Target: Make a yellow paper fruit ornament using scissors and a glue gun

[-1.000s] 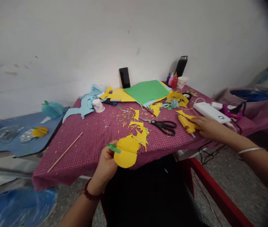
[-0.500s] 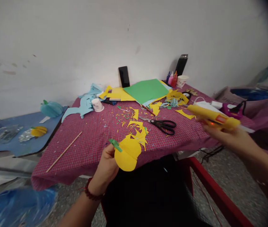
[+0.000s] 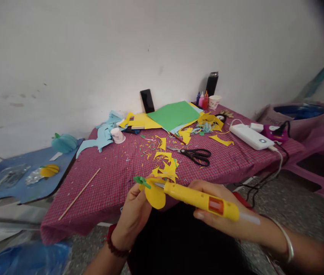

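My left hand (image 3: pixel 134 214) pinches a round yellow paper cut-out (image 3: pixel 154 195) that carries a small green paper piece (image 3: pixel 141 181) at its top. It is held in front of the table's near edge. My right hand (image 3: pixel 221 212) grips a yellow glue gun (image 3: pixel 202 200), lying nearly level. Its metal tip touches the yellow cut-out close to the green piece.
The table has a red checked cloth (image 3: pixel 113 172) strewn with yellow scraps. Black scissors (image 3: pixel 194 154), a white power bank (image 3: pixel 251 136), green paper (image 3: pixel 174 114), a wooden stick (image 3: pixel 79 194), a paper cup (image 3: pixel 118 135) and paint bottles (image 3: pixel 202 100) lie on it. A blue board (image 3: pixel 13 179) lies left.
My right hand lifted the glue gun off the table at the right and carried it left and down to the yellow cut-out. My left hand kept hold of the cut-out.
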`<state>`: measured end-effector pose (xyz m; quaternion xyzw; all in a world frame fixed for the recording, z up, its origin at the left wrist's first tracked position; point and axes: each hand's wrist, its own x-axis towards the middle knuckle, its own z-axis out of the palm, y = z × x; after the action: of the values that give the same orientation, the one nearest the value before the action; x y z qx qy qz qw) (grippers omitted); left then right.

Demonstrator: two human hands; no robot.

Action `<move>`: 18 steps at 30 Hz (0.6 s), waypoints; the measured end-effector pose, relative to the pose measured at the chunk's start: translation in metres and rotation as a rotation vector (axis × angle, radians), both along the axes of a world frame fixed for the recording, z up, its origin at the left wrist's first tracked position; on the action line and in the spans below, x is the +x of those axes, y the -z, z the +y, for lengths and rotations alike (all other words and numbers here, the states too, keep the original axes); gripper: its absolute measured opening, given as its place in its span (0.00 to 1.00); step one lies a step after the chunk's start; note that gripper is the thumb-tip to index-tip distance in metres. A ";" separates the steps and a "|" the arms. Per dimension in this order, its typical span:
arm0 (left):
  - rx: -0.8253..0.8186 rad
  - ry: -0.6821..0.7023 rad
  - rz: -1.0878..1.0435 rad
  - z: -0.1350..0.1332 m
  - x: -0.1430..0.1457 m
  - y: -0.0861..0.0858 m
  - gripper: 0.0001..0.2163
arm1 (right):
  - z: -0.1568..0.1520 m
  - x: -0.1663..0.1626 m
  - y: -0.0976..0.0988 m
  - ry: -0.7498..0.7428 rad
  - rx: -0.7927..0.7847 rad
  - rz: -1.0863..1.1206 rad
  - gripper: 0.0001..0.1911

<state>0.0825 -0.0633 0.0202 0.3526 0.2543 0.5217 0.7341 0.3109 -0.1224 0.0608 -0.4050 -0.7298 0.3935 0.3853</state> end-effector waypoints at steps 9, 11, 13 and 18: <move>-0.025 0.086 -0.065 -0.002 0.000 0.003 0.12 | 0.003 -0.008 0.006 -0.006 0.103 -0.075 0.09; -0.031 0.080 -0.068 -0.002 -0.001 0.004 0.12 | 0.005 -0.008 0.007 -0.011 0.123 -0.083 0.08; -0.039 0.086 -0.074 -0.002 -0.001 0.005 0.11 | 0.005 -0.009 0.007 -0.005 0.141 -0.088 0.08; -0.038 0.108 -0.075 -0.001 -0.001 0.006 0.12 | 0.004 -0.009 0.005 0.012 0.156 -0.107 0.08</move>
<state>0.0815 -0.0645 0.0146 0.3321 0.2173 0.4893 0.7765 0.3018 -0.1186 0.0561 -0.3986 -0.7754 0.3109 0.3784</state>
